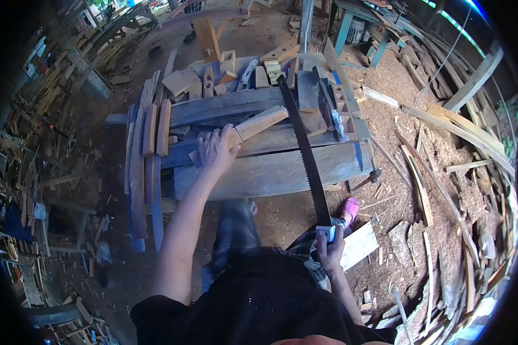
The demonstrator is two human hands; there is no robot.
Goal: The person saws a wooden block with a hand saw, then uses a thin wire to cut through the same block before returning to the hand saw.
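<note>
My left hand is closed over the near end of a light wooden piece, which lies slantwise across the workbench. In my right hand is the pale handle of a long dark handsaw, its fingers wrapped round it. The saw blade points away from my body over the bench, its toothed edge facing left. It passes close to the right end of the wooden piece; whether they touch I cannot tell.
Wood blocks and offcuts crowd the bench's far side. Upright boards line its left edge. A hammer sits at the right corner. Planks and shavings cover the ground at right. A blue-green stand is at the back.
</note>
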